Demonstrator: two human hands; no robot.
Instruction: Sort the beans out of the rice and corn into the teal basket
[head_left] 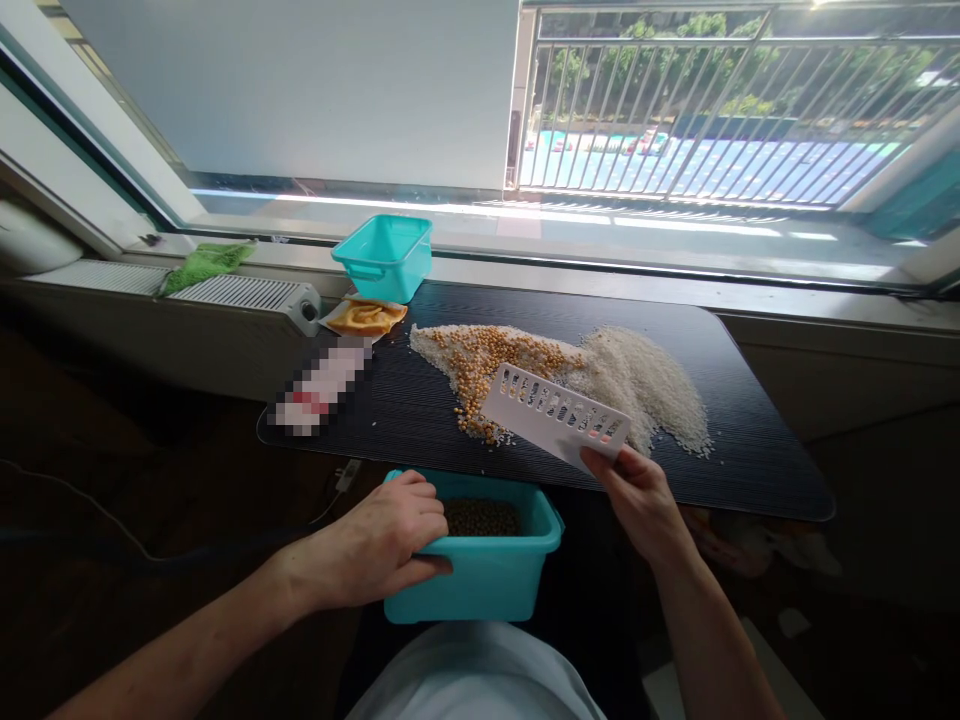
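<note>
My left hand (401, 535) grips the left rim of a turquoise plastic bin (472, 585), fingers over the edge and thumb along the outer front wall. Small brownish grains (484, 517) lie in the bin, just off the table's near edge. Pinched by one end in my right hand (637, 490) is a flat white plastic strip (536, 428) with a row of slots. It is tilted over the near side of a spread-out heap. Yellow-orange peas or chickpeas (480, 365) cover the heap's left part, and white rice (652, 385) forms its right part.
A second turquoise bin (416, 265) stands at the back left of the black table (750, 440). Near it lie an orange-yellow packet (367, 317) and a blurred-out white and red item (322, 390). A green cloth (210, 265) rests on the radiator (240, 297) below the window.
</note>
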